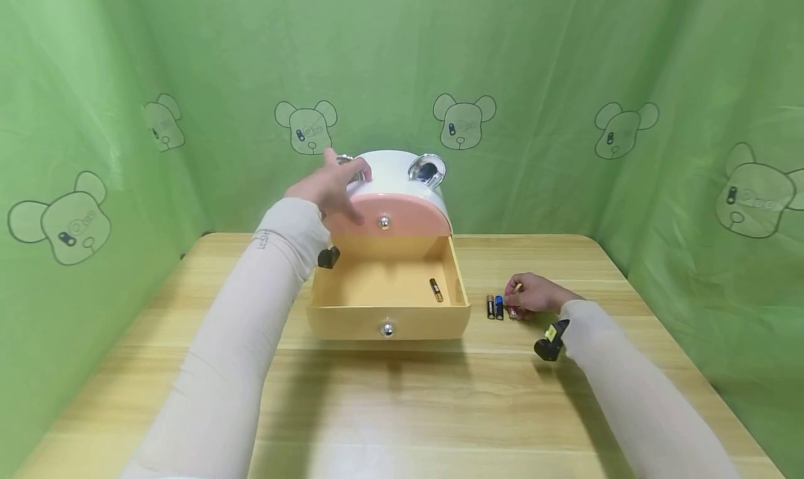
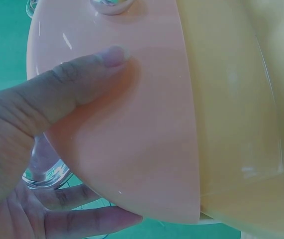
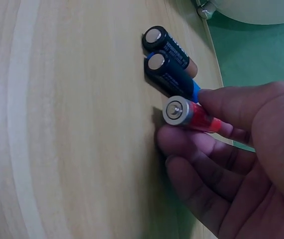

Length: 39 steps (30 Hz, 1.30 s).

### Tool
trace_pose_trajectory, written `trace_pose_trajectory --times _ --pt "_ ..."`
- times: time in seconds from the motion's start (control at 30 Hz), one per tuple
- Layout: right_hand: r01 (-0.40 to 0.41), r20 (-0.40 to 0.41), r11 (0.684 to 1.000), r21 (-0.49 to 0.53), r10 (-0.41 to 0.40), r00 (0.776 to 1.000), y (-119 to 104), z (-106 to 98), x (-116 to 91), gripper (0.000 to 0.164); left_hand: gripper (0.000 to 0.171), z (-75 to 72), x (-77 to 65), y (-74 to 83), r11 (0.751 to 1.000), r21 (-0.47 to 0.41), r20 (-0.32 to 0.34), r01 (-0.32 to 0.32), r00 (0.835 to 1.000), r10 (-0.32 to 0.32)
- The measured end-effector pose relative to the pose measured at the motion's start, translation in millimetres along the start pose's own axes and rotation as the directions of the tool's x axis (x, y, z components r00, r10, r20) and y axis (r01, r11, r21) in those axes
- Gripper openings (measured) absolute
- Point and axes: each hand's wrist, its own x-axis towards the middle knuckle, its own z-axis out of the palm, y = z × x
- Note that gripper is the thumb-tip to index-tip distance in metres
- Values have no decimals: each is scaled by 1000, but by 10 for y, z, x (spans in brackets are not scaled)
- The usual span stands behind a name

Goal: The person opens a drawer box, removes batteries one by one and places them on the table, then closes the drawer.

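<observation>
My left hand (image 1: 329, 186) is spread at the upper left of a small drawer cabinet (image 1: 392, 163) with a white top. Its thumb (image 2: 77, 82) lies across the pink drawer front (image 2: 146, 129), and other fingers extend past the rounded edge. My right hand (image 1: 532, 294) pinches a red battery (image 3: 199, 115) with a silver end, low over the table. Beside it are a blue-and-black battery (image 1: 499, 307) and a black battery with a copper end (image 1: 490, 306). Another black-and-copper battery (image 1: 436, 290) lies in the pulled-out yellow drawer (image 1: 358, 323).
Silver ear-shaped pieces (image 1: 428, 170) stick up from the cabinet. Round silver knobs (image 1: 387, 329) sit on both drawer fronts. The wooden table (image 1: 389, 409) is surrounded by green curtains (image 1: 389, 53) printed with bear heads.
</observation>
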Motion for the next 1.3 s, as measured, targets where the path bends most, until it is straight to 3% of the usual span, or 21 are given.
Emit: trace_pose_trajectory --times 0.37,1.3 --pt "-17 -58 999 -42 15 998 51 34 13 14 77 10 -15 -5 1000 -14 5 14 1000 -14" --pt "-4 -48 1000 -29 2 999 40 -15 -12 17 77 3 -14 14 1000 -16 -2 4 1000 -4"
